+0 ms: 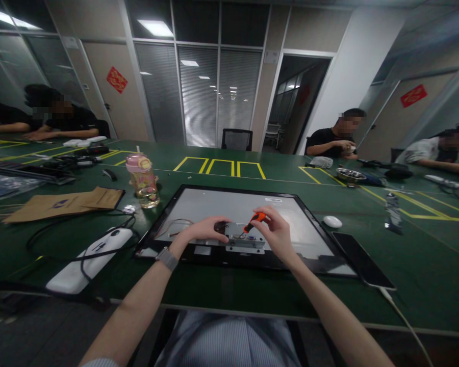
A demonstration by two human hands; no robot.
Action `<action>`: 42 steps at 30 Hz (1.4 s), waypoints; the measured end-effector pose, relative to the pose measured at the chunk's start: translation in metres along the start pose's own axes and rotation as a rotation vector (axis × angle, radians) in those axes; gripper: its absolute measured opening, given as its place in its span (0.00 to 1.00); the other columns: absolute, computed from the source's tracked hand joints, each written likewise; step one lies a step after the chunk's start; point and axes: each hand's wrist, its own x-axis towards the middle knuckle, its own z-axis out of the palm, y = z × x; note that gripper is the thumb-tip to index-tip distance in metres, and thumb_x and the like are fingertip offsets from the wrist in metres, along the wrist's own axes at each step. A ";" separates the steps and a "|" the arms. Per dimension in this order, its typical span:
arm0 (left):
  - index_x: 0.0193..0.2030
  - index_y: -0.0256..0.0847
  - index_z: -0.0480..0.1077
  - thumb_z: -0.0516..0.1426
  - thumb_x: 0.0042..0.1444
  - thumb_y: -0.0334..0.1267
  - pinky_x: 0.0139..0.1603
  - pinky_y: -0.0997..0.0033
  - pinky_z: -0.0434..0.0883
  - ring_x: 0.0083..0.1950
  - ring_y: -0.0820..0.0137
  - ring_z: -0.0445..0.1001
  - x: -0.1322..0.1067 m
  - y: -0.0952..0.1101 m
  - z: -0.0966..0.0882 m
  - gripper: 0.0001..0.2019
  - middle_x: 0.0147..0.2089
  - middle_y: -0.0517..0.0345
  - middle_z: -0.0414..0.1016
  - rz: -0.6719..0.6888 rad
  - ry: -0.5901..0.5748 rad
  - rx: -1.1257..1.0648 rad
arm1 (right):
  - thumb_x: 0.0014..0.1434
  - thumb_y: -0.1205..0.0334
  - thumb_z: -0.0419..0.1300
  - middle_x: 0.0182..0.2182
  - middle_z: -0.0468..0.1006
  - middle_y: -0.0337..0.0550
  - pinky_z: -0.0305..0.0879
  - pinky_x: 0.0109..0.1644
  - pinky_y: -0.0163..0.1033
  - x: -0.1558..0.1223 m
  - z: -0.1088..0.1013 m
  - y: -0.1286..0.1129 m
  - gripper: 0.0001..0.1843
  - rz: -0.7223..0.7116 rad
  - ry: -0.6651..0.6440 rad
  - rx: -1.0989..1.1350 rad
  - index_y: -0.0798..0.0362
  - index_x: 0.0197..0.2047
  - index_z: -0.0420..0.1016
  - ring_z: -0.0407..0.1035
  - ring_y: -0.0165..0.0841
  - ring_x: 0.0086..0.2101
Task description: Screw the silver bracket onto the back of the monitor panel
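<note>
Screwdriver (254, 220) on bracket (248, 243); bottle (143, 179), phone (361, 260) flank panel (214, 204) (cable (80, 256) left).

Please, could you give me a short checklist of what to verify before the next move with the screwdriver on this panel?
1. Right hand grips the orange screwdriver firmly: ok.
2. Screwdriver tip seated in a screw on the metal bracket: cannot tell, too small.
3. Left hand rests on the panel beside the bracket: ok.
4. Panel lies flat on the green table: ok.
5. Phone and bottle lie apart from both hands: ok.
</note>
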 end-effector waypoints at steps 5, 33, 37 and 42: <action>0.58 0.43 0.63 0.64 0.42 0.50 0.60 0.64 0.59 0.60 0.60 0.63 0.000 0.000 0.000 0.35 0.60 0.52 0.65 0.011 0.003 0.002 | 0.62 0.59 0.52 0.46 0.71 0.47 0.67 0.49 0.47 0.000 -0.001 -0.012 0.16 0.023 -0.103 0.038 0.47 0.52 0.69 0.70 0.38 0.44; 0.57 0.44 0.63 0.63 0.42 0.52 0.58 0.63 0.61 0.58 0.59 0.65 0.001 -0.005 0.000 0.35 0.59 0.52 0.65 0.021 -0.003 0.015 | 0.61 0.56 0.54 0.41 0.75 0.45 0.65 0.50 0.46 0.006 -0.006 0.006 0.10 0.113 -0.036 0.206 0.49 0.42 0.72 0.69 0.37 0.45; 0.58 0.43 0.63 0.63 0.42 0.51 0.58 0.63 0.61 0.58 0.59 0.65 0.002 -0.004 0.000 0.35 0.59 0.51 0.65 0.034 -0.004 0.018 | 0.58 0.56 0.58 0.44 0.72 0.44 0.65 0.51 0.46 0.005 -0.004 0.009 0.07 0.109 -0.057 0.297 0.47 0.37 0.74 0.68 0.37 0.46; 0.58 0.43 0.63 0.63 0.42 0.50 0.59 0.63 0.60 0.58 0.59 0.65 0.001 -0.003 0.000 0.35 0.59 0.52 0.65 0.027 0.008 0.005 | 0.58 0.56 0.57 0.38 0.75 0.43 0.67 0.48 0.45 0.004 -0.005 0.009 0.09 0.138 -0.051 0.240 0.47 0.41 0.75 0.71 0.36 0.41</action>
